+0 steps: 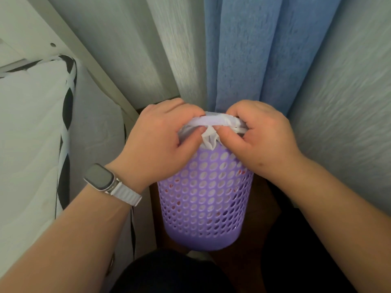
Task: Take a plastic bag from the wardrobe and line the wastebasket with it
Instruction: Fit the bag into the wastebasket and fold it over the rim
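My left hand [160, 138] and right hand [260, 136] both pinching the white plastic bag [211, 121] (bunched) over the near rim of the purple wastebasket [203, 199], curtain [243, 49] on the far side.

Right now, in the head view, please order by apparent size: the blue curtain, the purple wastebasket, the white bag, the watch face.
1. blue curtain
2. purple wastebasket
3. white bag (visible part) and watch face: nearly alike, and the watch is nearer the camera, so unranked.

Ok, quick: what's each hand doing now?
Left hand: gripping the white plastic bag at the rim of the purple wastebasket.
Right hand: pinching the same bag.
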